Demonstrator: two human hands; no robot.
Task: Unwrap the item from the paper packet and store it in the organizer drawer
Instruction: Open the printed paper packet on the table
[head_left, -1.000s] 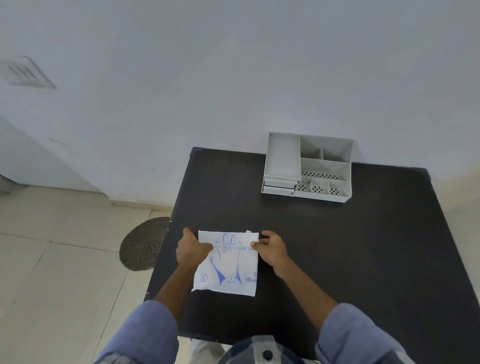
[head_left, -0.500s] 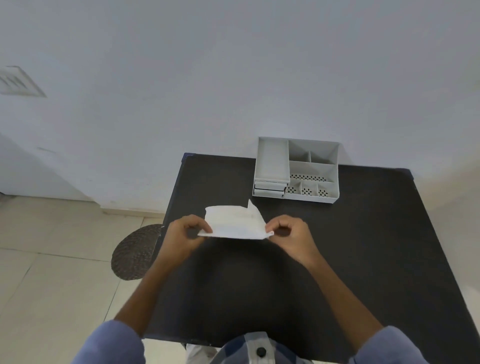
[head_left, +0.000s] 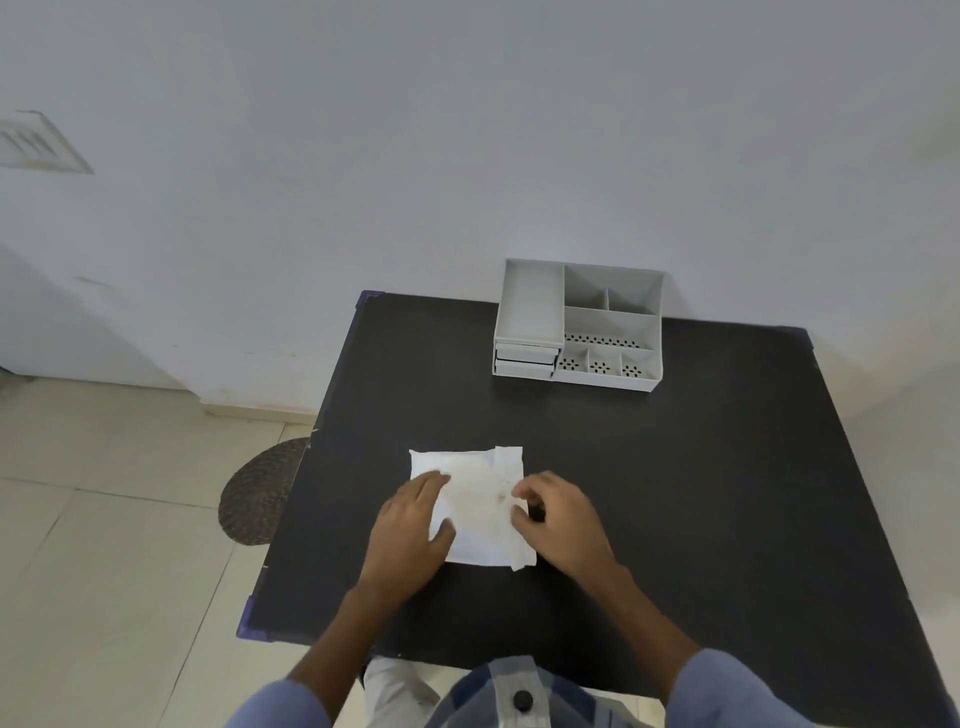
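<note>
With the packet (head_left: 470, 501) flat on the desk (head_left: 727, 493), well short of the organizer (head_left: 576, 325), I press it with my open left hand (head_left: 413, 525) while my right hand (head_left: 553, 519) pinches its edge; pulling hard could tear the paper.

The paper packet (head_left: 475, 501) is plain white on a black table (head_left: 675, 493). At one o'clock, the pale grey organizer (head_left: 576, 325) shows black dotted perforations.

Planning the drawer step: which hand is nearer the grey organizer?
Right. The right hand lies below the organizer, slightly left of it; the left hand sits farther left. Both rest on the paper packet.
</note>
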